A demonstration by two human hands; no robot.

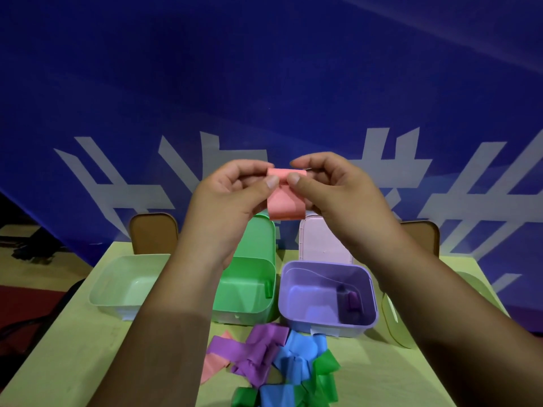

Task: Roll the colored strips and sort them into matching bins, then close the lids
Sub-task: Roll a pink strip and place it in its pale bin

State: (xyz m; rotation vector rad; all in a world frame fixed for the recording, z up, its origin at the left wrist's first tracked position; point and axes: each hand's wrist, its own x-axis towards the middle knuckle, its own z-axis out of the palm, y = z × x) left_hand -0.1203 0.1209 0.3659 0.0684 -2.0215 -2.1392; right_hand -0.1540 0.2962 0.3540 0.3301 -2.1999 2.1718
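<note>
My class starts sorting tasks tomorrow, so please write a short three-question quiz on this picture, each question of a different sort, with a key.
1. True or false: the left hand and the right hand both hold the pink strip.
2. What lies in the purple bin? A) a purple roll B) a blue strip C) nothing
3. Name the strip colours in the pile on the table.

Key: 1 true; 2 A; 3 purple, blue, green and pink.
</note>
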